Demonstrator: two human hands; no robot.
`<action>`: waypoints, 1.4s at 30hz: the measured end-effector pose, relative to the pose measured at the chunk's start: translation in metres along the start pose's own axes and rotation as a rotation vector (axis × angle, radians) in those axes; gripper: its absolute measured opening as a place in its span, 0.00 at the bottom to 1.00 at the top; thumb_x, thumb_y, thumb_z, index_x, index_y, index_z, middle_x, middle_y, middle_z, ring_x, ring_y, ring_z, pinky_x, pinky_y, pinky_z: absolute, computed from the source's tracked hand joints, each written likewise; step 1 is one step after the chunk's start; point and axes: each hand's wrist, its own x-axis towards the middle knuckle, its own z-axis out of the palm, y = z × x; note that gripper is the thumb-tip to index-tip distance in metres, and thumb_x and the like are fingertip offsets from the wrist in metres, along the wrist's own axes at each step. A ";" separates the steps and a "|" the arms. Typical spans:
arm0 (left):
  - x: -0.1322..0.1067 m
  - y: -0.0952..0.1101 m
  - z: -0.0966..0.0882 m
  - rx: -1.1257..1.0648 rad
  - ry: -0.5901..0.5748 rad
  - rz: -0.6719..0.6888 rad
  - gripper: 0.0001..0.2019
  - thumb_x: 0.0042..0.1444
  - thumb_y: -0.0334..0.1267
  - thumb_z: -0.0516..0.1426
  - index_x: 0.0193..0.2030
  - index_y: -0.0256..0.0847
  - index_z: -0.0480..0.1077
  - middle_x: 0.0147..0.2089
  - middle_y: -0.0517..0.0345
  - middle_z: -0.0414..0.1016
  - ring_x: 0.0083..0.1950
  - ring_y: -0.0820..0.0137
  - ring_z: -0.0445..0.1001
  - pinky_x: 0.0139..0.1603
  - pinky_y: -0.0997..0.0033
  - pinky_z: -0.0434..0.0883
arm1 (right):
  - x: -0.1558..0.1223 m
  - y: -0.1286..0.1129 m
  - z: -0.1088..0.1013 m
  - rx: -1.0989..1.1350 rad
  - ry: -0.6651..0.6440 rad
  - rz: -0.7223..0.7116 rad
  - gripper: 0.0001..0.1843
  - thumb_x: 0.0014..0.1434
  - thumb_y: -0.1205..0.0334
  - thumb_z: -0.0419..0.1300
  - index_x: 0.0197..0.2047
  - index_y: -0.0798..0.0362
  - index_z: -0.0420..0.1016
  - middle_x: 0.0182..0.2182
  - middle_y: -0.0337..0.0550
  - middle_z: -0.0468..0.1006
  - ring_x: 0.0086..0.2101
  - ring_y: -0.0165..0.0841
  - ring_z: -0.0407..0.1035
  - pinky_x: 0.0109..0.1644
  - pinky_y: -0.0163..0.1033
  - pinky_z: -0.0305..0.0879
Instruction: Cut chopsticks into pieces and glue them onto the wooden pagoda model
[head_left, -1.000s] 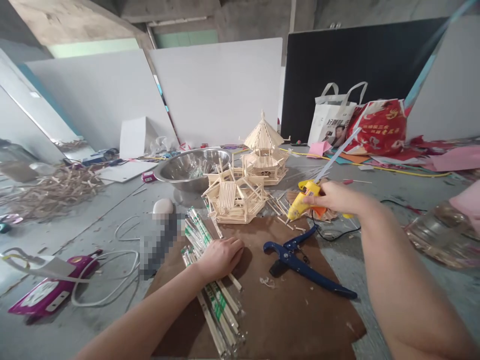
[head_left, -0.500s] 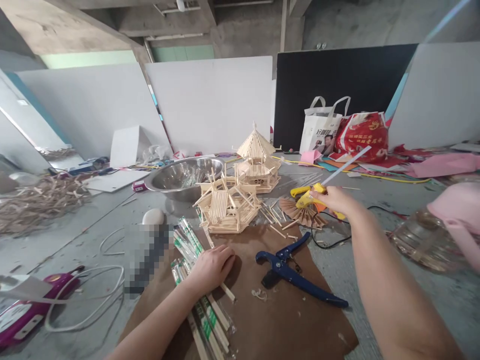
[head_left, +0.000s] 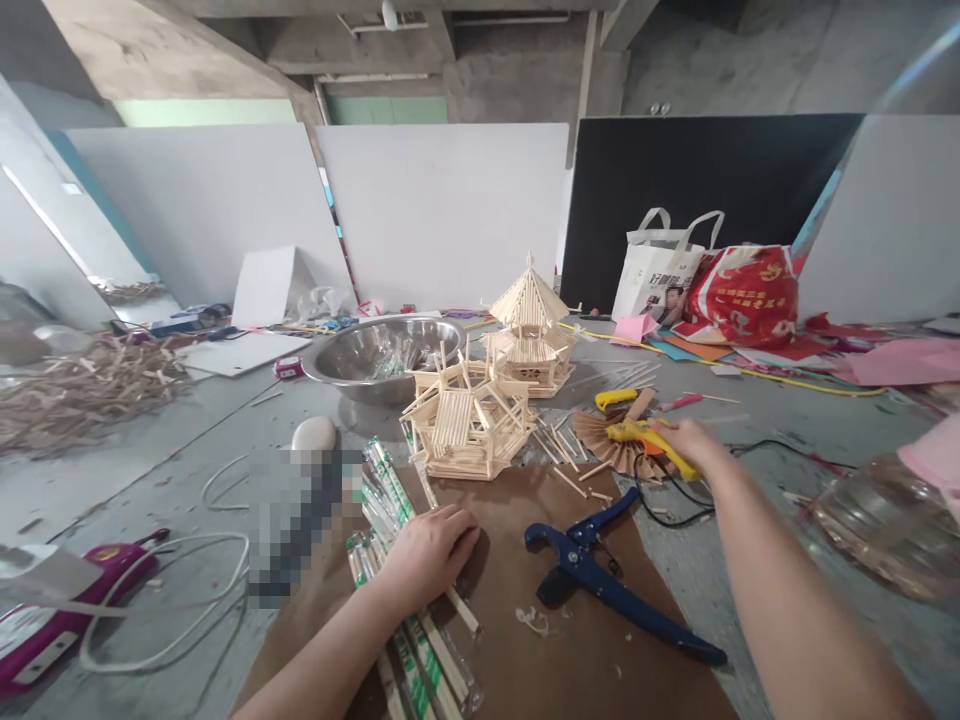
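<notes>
The wrapped chopsticks [head_left: 431,665] are pale and straight, in clear plastic sleeves with green print, and they lie as a loose slanting bundle from the centre to the lower middle of the frame, on a brown sheet [head_left: 577,665]. The glue gun [head_left: 630,432], right of centre, is yellow with an orange trigger, over a pleated brown fan [head_left: 592,430]. The white tote bag [head_left: 652,275], upper right, reads 好咖啡 (the print on the sleeves is too small for me to read). The red bag [head_left: 750,295] beside it carries golden characters, also unclear. The left hand [head_left: 433,550] rests palm down across the chopsticks, fingers half curled; whether it grips any, I cannot tell. The right hand [head_left: 694,447] has bent fingers touching the rear of the gun; how firmly they close, I cannot tell.
</notes>
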 end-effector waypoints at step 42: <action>-0.002 0.029 -0.046 -0.469 0.162 -0.152 0.11 0.53 0.38 0.47 0.36 0.40 0.68 0.31 0.58 0.71 0.31 0.72 0.67 0.30 0.75 0.62 | -0.139 -0.114 0.011 0.157 -0.516 -0.735 0.02 0.50 0.65 0.48 0.28 0.52 0.60 0.21 0.34 0.73 0.14 0.22 0.60 0.17 0.27 0.54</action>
